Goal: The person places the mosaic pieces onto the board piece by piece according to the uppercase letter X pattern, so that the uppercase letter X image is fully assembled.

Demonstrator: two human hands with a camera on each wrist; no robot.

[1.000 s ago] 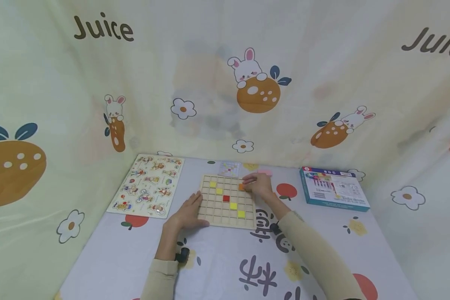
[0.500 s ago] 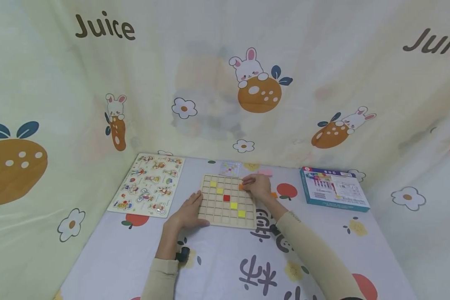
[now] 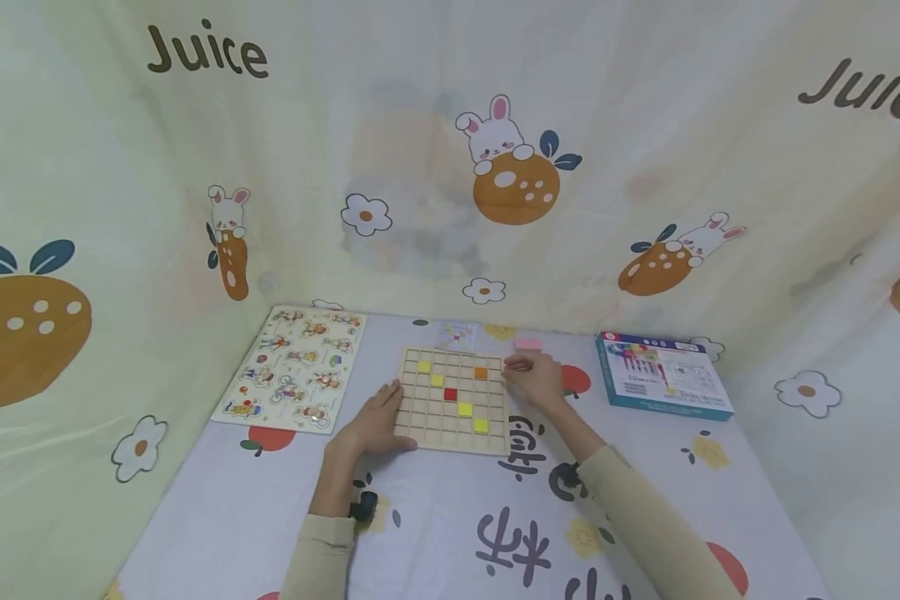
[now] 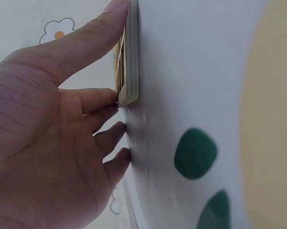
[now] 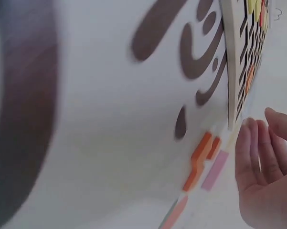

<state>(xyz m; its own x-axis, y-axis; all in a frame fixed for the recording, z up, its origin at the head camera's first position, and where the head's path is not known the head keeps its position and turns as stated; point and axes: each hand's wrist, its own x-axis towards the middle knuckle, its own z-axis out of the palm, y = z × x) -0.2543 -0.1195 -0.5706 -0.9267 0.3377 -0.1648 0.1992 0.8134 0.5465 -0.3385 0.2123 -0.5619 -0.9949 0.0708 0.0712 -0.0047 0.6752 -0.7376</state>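
Clearly, the loose orange tiles (image 5: 197, 162) lie just beside my right hand (image 3: 536, 382), its thumb and fingers apart with nothing visible between, while my left hand (image 3: 373, 427), fingers extended against the board (image 3: 427, 423), is farther off.

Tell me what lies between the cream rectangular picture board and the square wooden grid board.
The head view shows the left hand there, touching the grid board; only pale tablecloth lies between hand and picture board.

Grid board (image 3: 429, 421) appears matt wood; worktop covering (image 3: 420, 533) smooth, slightly glossy; sleeves (image 3: 648, 521) matt cloth; box (image 3: 667, 382) smooth printed card.
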